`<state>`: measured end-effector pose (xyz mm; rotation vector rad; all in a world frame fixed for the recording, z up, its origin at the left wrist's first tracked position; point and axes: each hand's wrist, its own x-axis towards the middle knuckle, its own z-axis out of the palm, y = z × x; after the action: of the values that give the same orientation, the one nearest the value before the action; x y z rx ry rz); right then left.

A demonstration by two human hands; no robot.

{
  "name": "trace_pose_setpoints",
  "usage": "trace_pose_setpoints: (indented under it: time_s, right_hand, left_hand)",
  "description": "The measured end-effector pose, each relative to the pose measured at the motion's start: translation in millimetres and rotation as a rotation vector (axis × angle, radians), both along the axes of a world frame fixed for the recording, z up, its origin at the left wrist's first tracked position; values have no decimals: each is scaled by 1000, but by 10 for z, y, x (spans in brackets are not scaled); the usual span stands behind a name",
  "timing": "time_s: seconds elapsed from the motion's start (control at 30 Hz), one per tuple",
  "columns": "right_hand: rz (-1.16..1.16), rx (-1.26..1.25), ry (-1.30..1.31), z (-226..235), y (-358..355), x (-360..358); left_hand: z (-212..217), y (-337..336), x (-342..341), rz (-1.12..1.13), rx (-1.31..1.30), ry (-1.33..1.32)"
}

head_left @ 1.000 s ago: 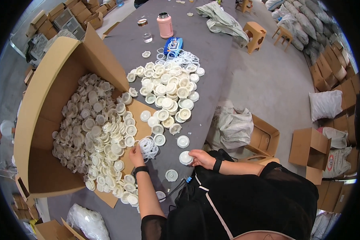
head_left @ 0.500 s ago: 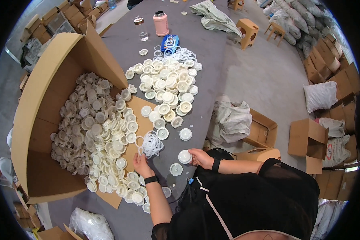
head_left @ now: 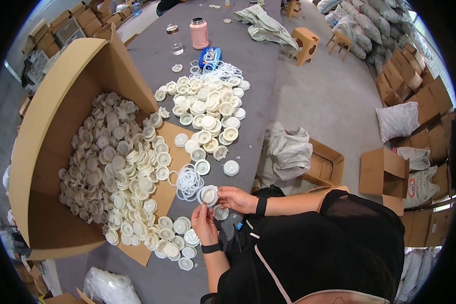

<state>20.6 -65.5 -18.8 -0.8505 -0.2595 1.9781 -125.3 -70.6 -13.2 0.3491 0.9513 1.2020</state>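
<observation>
Gripping white cap (head_left: 208, 194) now, both hands raised off table

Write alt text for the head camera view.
Both hands, left hand and right hand, hold one round white plastic cap over a grey table. A tipped cardboard box spills many such caps; loose white rings lie beside them.

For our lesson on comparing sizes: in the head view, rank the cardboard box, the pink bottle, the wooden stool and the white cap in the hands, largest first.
1. cardboard box
2. wooden stool
3. pink bottle
4. white cap

Stool and bottle sit far off, so their ranks against the cap are less sure.
</observation>
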Motion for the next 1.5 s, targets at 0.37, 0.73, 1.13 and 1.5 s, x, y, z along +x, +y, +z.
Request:
trace_pose_setpoints:
  time_s: [0.37,0.73,1.13,1.5]
  right_hand:
    - [41,182,-99,221,-24,-76]
    - [-48,242,-91,707,-82,-136]
    - [294,254,-241,662,-67,-6]
    - [-79,110,-249,72,577,590]
  left_hand:
    - [93,-48,83,167,-8,15]
    - [682,-93,163,77,44,-420]
    - [582,-6,119,-156,16,-62]
    - [-508,406,-162,-209,114,708]
